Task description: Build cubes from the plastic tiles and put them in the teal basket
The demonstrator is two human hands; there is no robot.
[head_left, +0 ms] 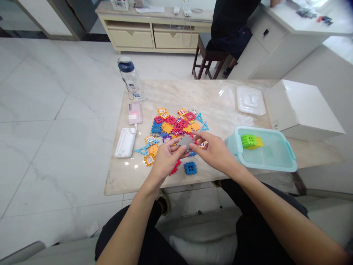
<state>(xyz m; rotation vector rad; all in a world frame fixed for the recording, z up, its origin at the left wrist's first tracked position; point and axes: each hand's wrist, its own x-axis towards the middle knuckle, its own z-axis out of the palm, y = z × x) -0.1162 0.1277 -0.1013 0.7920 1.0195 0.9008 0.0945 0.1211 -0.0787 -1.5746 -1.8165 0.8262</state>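
Between my two hands is a grey toothed building tile (186,142), raised above the table. My left hand (167,157) pinches its left side with thumb and fingers, and my right hand (211,150) grips the right side. Behind and around them lies a loose pile of interlocking tiles, among them a red tile (178,127), an orange tile (167,127) and light blue triangles (204,126). A blue square tile (190,168) lies apart near the front edge. To the right, a pale teal tub (271,156) holds green tiles (248,141) and yellow tiles (259,142).
On the marble-look table (171,92) stand a water bottle (132,81), a white power bank (125,142) cabled to a pink device (135,114), a clear lid (250,100) and a white box (303,106). Beyond, a person (230,25) is by a stool (211,55).
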